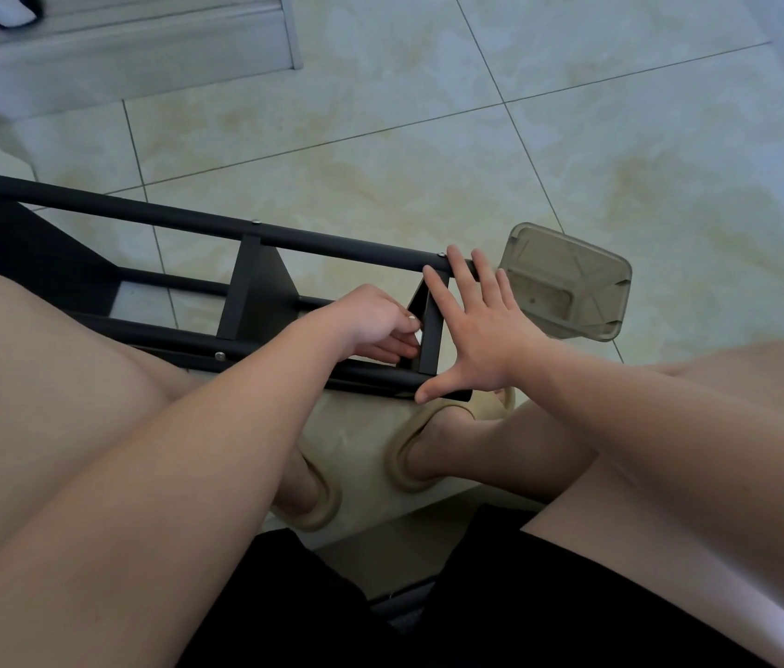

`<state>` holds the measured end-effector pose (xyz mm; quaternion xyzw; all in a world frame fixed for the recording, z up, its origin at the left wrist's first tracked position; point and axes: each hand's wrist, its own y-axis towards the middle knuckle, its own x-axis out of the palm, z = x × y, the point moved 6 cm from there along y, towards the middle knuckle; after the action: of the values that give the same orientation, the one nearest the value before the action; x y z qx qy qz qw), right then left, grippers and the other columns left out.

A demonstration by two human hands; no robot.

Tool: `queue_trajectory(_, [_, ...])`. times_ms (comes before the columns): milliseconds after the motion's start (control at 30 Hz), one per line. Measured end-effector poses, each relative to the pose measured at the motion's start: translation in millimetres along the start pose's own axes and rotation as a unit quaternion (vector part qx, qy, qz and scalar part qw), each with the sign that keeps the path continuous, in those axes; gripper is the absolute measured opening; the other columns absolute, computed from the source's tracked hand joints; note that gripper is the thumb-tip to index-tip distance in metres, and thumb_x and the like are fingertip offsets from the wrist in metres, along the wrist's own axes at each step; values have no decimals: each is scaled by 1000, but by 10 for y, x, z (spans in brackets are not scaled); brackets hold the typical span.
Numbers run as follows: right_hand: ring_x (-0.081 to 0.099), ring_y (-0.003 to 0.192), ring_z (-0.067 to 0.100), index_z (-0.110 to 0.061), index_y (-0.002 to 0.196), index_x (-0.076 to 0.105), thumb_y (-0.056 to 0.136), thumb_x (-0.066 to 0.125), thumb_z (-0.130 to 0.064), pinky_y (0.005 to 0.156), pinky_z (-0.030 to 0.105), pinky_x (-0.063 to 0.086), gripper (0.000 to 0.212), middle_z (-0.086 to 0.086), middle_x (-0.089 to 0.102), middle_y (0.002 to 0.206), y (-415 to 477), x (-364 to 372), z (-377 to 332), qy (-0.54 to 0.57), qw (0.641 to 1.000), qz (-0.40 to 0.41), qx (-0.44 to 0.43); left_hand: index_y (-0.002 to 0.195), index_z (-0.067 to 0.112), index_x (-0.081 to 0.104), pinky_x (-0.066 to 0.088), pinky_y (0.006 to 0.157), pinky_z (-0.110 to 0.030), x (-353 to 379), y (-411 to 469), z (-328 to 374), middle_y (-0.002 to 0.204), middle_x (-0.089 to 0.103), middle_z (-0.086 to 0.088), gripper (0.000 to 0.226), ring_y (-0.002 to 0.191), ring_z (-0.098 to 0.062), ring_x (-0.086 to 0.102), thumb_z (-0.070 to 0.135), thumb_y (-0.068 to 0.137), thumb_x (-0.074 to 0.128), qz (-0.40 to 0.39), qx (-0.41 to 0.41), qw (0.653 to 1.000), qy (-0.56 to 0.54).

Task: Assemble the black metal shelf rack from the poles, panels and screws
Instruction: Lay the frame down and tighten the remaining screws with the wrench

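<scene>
Black metal shelf rack point(255, 291) lies sideways on the tiled floor point(380, 161), long axis running left to right. Right hand point(481, 330) presses flat, fingers spread, against its end panel point(431, 330); left hand point(371, 320) curls just inside, contents unseen.

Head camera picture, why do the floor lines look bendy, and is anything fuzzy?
Head view: the wide lens bends the floor lines toward the edges; the top-left corner is fuzzy; the left hand, right hand and black rack look sharp; soft light, no glare.
</scene>
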<state>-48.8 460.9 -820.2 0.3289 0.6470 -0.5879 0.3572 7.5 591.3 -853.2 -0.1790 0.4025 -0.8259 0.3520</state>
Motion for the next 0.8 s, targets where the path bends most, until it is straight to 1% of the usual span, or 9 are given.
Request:
queue_trajectory(133, [-30,148,43,-20,158,-23,46,41,-104,123,60,-7,153,14,-35,161,0,-2,5,0,1000,-1,1,98,3,62,61,68,-33,8,-14,-22,81,73,-10,8,75,-21,75,10,98,58,2,-30,999,-13])
queue_trajectory(233, [-29,148,43,-21,157,-24,46,40,-104,123,60,-7,153,13,-35,161,-2,2,5,1,1000,0,1,94,4,60,61,69,-34,19,-19,-25,80,72,-9,10,75,-20,74,9,101,54,1,-44,999,1])
queue_trajectory(300, [-30,148,42,-22,157,-25,46,41,-104,123,60,-8,153,12,-36,161,-2,6,12,5,1000,1,0,93,6,58,60,73,-34,28,-21,-24,81,71,-9,13,76,-20,73,9,102,51,-2,-47,999,11])
queue_trajectory(467, [-31,148,41,-23,157,-25,45,40,-105,122,59,-9,153,12,-36,161,9,20,14,8,1000,2,0,90,9,57,58,80,-34,29,-40,-24,83,70,-8,18,76,-20,70,9,104,45,-8,-41,998,50])
queue_trajectory(633, [-31,148,41,-23,157,-25,43,38,-105,121,59,-10,153,11,-36,161,12,30,16,12,1000,4,-1,90,13,59,55,84,-32,-24,-83,-11,83,72,-4,18,73,-16,71,11,103,46,-22,-25,994,108])
queue_trajectory(800, [-30,149,41,-23,157,-24,43,38,-105,123,61,-7,154,11,-35,162,6,32,18,12,1000,4,-1,85,14,57,51,89,-32,-12,-126,2,80,69,-3,23,73,-15,68,8,103,45,-37,-7,990,139])
